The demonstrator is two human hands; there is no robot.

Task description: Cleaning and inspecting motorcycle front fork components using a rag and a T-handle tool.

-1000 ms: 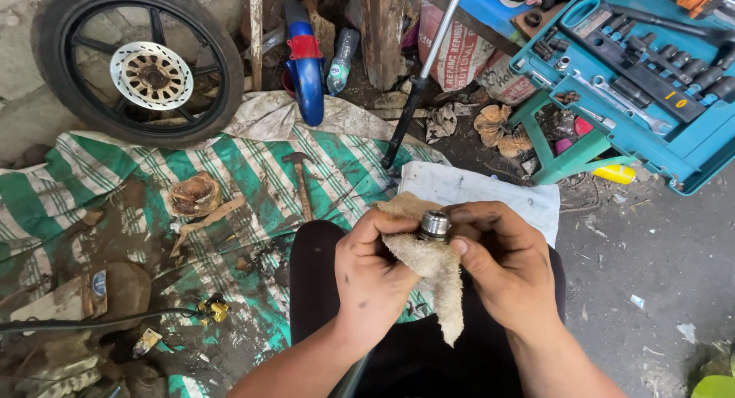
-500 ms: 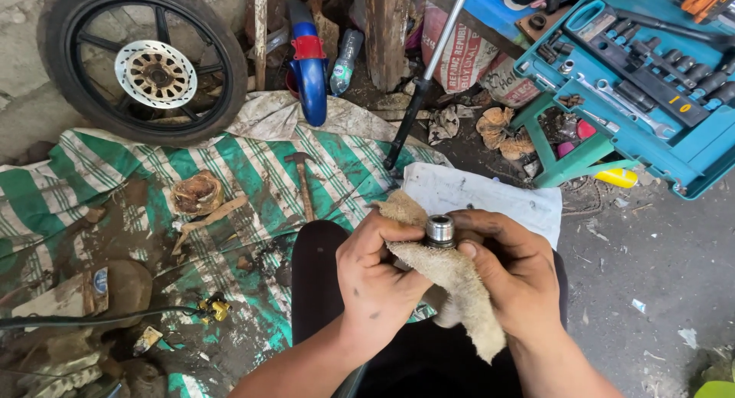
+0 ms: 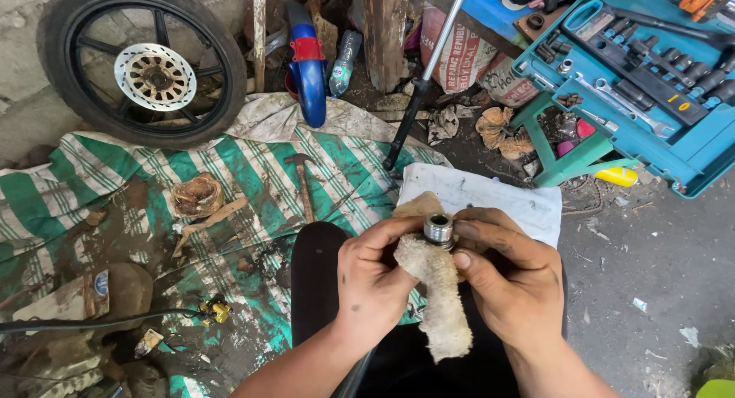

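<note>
Metal ring [image 3: 439,229], rag-wrapped [image 3: 440,298], between both hands [image 3: 448,279]

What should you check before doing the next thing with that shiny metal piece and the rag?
1. Both hands on the part: left hand and right hand grip it from either side. Ok.
2. Metal ring piece in sight: its top pokes out above the fingers. Ok.
3. Rag around the piece: wrapped below it, loose end dangling. Ok.
4. Piece wiped clean: top looks shiny, the rest is hidden. Cannot tell.
5. Tools close by: open teal tool case to the right, hammer on the striped tarp. Ok.
</note>
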